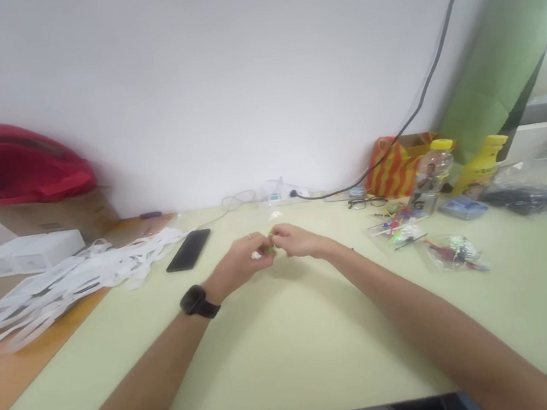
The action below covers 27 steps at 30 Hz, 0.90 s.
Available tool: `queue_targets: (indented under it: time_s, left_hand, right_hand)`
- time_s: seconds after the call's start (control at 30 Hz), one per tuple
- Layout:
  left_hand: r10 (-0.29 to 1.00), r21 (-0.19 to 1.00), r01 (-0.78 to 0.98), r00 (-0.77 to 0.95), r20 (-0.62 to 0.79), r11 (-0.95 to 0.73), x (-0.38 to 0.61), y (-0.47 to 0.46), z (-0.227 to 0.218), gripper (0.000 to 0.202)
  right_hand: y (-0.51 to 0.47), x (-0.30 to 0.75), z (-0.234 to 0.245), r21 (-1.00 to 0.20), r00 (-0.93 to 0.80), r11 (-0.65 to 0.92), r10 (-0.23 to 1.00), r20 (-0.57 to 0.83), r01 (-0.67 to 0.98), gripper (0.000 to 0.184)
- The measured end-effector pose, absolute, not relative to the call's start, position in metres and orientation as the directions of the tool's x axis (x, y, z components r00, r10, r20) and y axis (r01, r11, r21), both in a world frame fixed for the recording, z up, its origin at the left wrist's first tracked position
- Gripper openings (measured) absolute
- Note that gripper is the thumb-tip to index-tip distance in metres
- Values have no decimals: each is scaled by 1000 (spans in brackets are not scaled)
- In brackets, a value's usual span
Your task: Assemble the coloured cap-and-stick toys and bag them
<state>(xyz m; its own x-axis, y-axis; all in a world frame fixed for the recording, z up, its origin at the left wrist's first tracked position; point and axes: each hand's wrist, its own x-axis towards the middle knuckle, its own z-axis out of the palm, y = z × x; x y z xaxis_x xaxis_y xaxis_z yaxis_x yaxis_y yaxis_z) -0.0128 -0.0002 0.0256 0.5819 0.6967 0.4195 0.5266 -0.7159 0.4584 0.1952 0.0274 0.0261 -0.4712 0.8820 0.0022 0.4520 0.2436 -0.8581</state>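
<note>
Both hands meet above the middle of the pale green table (293,350). My left hand (241,261) is closed, its fingers pinched on a small yellow-green piece (272,248) with a bit of white beside it. From the other side, my right hand (298,239) pinches the same piece, fingertips touching those of the left. Most of the piece is hidden by the fingers, and blur keeps me from telling its kind. A black watch (199,302) is on the left wrist.
Left of the hands lie a black phone (189,250) and white strips (95,272). A power strip (276,191) stands by the wall. To the right are small bagged colourful parts (456,251), glasses (366,203), a striped bag (389,166), a clear bottle (431,174) and a yellow bottle (482,164).
</note>
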Motion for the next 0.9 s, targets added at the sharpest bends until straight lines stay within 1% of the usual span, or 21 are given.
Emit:
queue_targets:
  time_s: [0.07, 0.1, 0.2, 0.3, 0.4, 0.47, 0.53, 0.63, 0.7, 0.77, 0.9]
  left_hand:
    - [698, 467, 528, 616, 364, -710, -14, 0, 26, 4]
    - [695, 450, 541, 638, 331, -711, -14, -1, 26, 6]
    - [680, 349, 591, 689, 249, -727, -15, -2, 29, 14]
    - [664, 277, 606, 708, 240, -746, -20, -1, 32, 13]
    - [659, 225, 619, 704, 265, -752, -27, 2, 34, 11]
    - [672, 197, 644, 686, 280, -739, -31, 5, 34, 11]
    - [684, 190, 660, 671, 285, -727, -35, 8, 34, 11]
    - [687, 217, 653, 667, 289, -726, -38, 11, 32, 13]
    - [693, 219, 659, 661, 287, -719, -38, 13, 31, 13]
    - [712, 198, 687, 642, 283, -699, -38, 14, 29, 14]
    - [746, 187, 735, 577, 331, -651, -36, 14, 28, 20]
  right_hand:
    - [30, 197, 26, -803, -404, 253, 915, 16, 540, 14]
    - [31, 199, 25, -772, -376, 254, 926, 21, 582, 16]
    - [36, 202, 21, -656, -305, 241, 952, 18, 715, 17]
    - [38, 206, 20, -530, -235, 205, 972, 11, 823, 20]
    - [39, 218, 31, -420, -198, 175, 980, -11, 891, 26]
    - [39, 234, 44, -360, -206, 166, 976, -74, 918, 31]
    - [40, 253, 56, -314, -219, 158, 961, -170, 936, 35]
    - [41, 277, 68, -286, -256, 151, 892, -372, 946, 37]
    - [41, 284, 71, -286, -281, 155, 833, -477, 946, 34]
    - [42, 285, 70, -287, -298, 164, 797, -525, 944, 28]
    - [44, 284, 67, -269, -283, 155, 792, -542, 951, 23]
